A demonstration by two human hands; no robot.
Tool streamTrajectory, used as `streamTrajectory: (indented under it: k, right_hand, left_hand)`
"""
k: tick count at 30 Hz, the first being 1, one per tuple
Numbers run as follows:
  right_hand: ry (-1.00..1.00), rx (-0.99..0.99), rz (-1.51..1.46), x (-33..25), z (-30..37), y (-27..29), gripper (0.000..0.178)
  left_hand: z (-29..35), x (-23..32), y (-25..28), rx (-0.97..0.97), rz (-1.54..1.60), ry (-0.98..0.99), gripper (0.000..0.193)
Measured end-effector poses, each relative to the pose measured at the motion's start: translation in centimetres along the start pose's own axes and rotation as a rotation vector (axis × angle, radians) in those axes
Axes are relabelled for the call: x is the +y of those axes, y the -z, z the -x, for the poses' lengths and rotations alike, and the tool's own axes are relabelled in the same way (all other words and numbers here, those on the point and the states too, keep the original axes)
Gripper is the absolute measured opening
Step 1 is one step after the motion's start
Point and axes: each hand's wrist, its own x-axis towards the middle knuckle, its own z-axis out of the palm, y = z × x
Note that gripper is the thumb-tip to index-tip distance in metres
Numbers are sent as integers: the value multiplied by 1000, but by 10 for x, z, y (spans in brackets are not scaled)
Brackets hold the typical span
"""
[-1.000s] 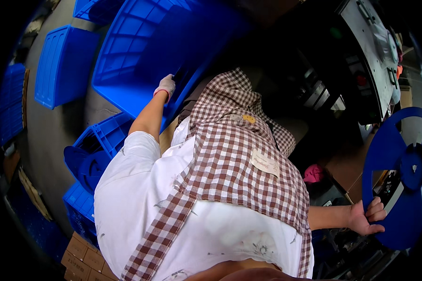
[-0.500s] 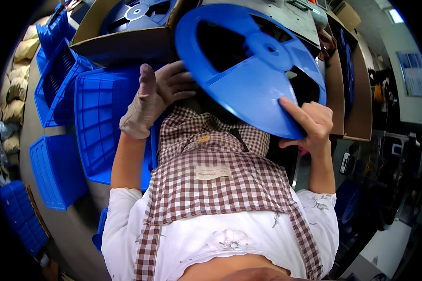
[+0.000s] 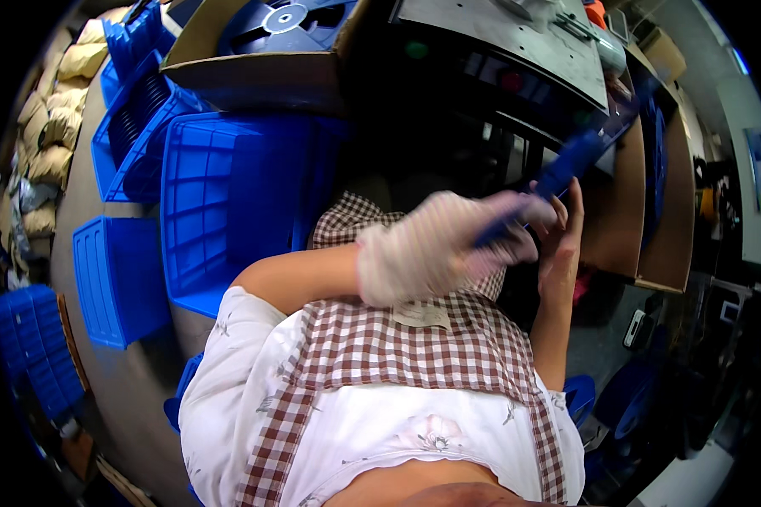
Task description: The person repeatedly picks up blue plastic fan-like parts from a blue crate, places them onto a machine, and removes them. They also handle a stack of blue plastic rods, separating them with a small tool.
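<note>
A blue plastic reel (image 3: pixel 579 160) is tilted nearly edge-on in front of me and smeared by motion. My left hand (image 3: pixel 448 245), in a pale glove, crosses my body with its fingers closed on the reel's near edge. My right hand (image 3: pixel 563 241) is bare, just right of that edge, its fingers stretched upward beside the reel. The left hand and the reel partly hide it, and I cannot tell how firmly it touches. Behind the reel stands a machine with a grey metal top (image 3: pixel 516 42).
An open blue crate (image 3: pixel 190 211) lies to my left, with another blue bin (image 3: pixel 114 279) beyond it. Cardboard boxes holding blue reels stand at the far left (image 3: pixel 266 76) and on the right (image 3: pixel 664 203). Stacked blue bins (image 3: pixel 34 346) line the left side.
The reel has swung from face-on to nearly edge-on, moving right. My left hand has crossed rightward and taken hold of its edge; my right hand's fingers have straightened.
</note>
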Motion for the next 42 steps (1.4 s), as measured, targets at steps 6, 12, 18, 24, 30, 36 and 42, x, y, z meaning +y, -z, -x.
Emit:
streamTrajectory:
  k: [6,12,18,24,30,36,42]
  right_hand:
    - [85,235,-262,6,-3,4,54]
    - [113,298,-657,-14,6,36,54]
    - [193,268,-735,1,31,83,70]
    - [233,299,-695,-19,45,80,68]
    - [71,212,-701,-43,21,68,65]
    - [82,173,-791,-44,-19,38,56]
    - [124,150,-119,-29,-79,-33,64]
  left_hand:
    - [-18,24,-5,-383,-607,-295,61]
    - [-61,35,206,353,-1144,452,50]
    - [-89,-60,354,436,-1477,1188,81]
    - [-108,-136,445,-26,-1634,1707,64]
    - [-41,-46,414,948,-1013,599,67]
    - [-35,22,216,637,74,-170,57]
    - [-28,-39,64,485,456,-177,67]
